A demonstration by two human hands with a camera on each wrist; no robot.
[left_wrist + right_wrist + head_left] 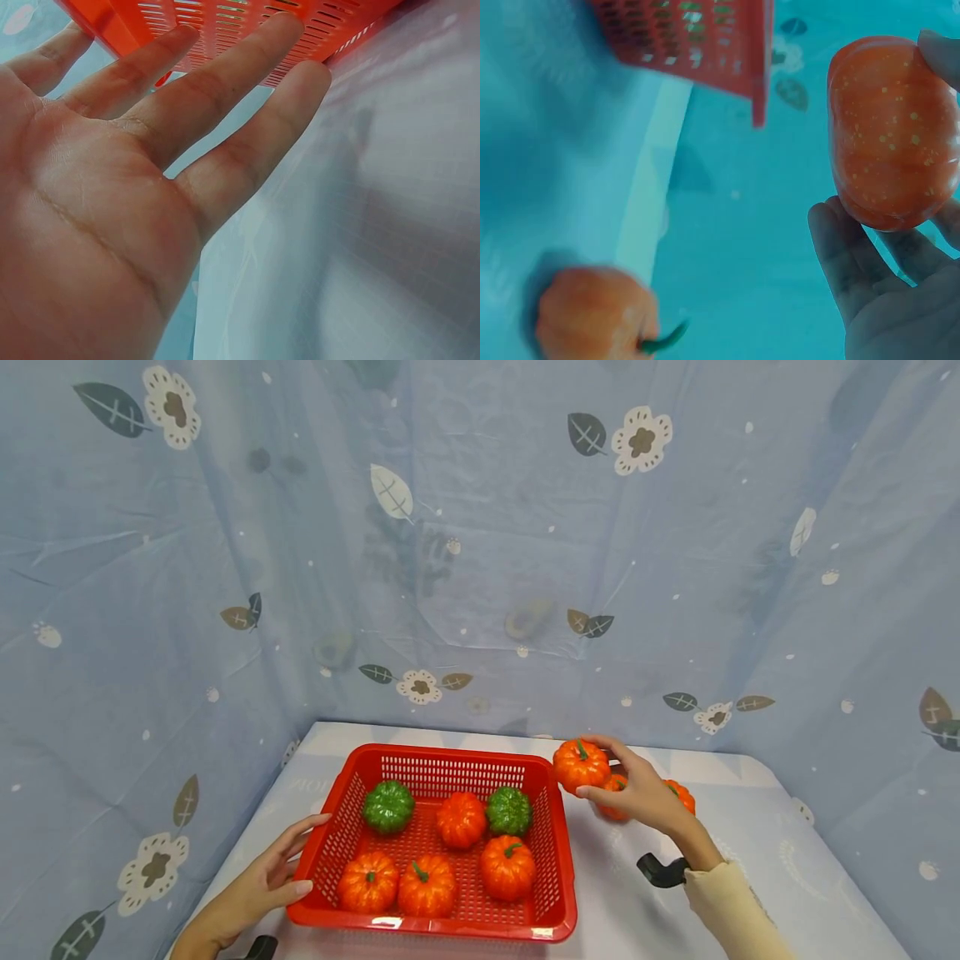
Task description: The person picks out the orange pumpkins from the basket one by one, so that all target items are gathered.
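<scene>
A slip seems the likeliest mishap: the held pumpkin (pixel 581 766) is smooth and rounded, and it could be lost onto the bench (pixel 622 902) if the pinch of the right fingers were slackened. It could also be knocked against the rim of the basket (pixel 450 928), which is placed just left of those fingers, if the right hand (pixel 645 789) were swung that way too low. The basket itself could be tilted or slid if it were pushed hard by the left hand (pixel 251 885), and the near loose pumpkin (pixel 617 802), seen just beyond the right fingers, could be nudged by a lowered hand; a farther loose pumpkin (pixel 680 793) is partly hidden behind the right wrist. The right fingers are clamped on the held pumpkin, the thumb being set against one side and the fingertips against the other, parted by about its breadth. The left fingers (pixel 255 161) are nearly straight and spread apart, with nothing enclosed; the basket's left side is met by their tips, though how firmly cannot be told. Between both sets of fingers, four orange pumpkins (pixel 426 887) and two green pumpkins (pixel 387 807) are contained in the basket.
</scene>
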